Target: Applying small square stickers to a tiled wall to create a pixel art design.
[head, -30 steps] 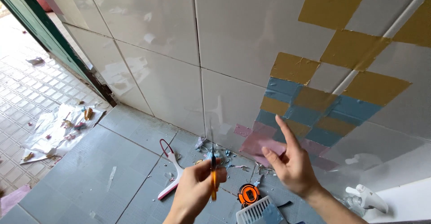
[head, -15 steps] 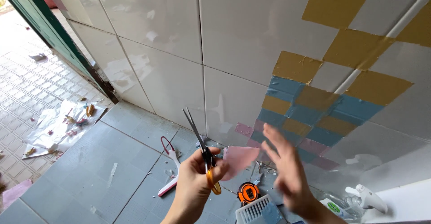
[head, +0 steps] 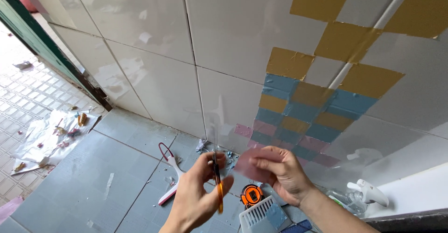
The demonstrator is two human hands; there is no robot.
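The pink square of film (head: pixel 254 164) sat low in the middle of the view, thin, matte and slightly curled, pinched at its right edge between thumb and fingers of the right hand (head: pixel 284 174); how far it reached behind those fingers I could not tell; just to its left the left hand (head: pixel 198 198) was curled round the orange handles of a pair of scissors (head: pixel 217 184), thumb through one loop, the blades pointing up and seen so nearly edge-on that I could not say whether they were parted or together; the blades stood just beside the film, and whether they touched it was unclear. Both forearms ran out of the bottom of the view. Beneath the hands an orange and black tape measure (head: pixel 251 195) lay half hidden by a white plastic scraper (head: pixel 261 216) with a ribbed face, itself cut off by the lower edge; to the left lay a white squeegee (head: pixel 170 179) with a red loop handle on the dull grey floor tiles (head: pixel 93 177). At the right a clear spray bottle (head: pixel 361 196) with a white trigger lay beside a white ledge. Behind it all rose the glossy white wall tiles (head: pixel 233 32), patched with a chequer of gold, blue and pink squares (head: pixel 308 107); crumpled backing sheets (head: pixel 46 139) littered the doorway at far left.
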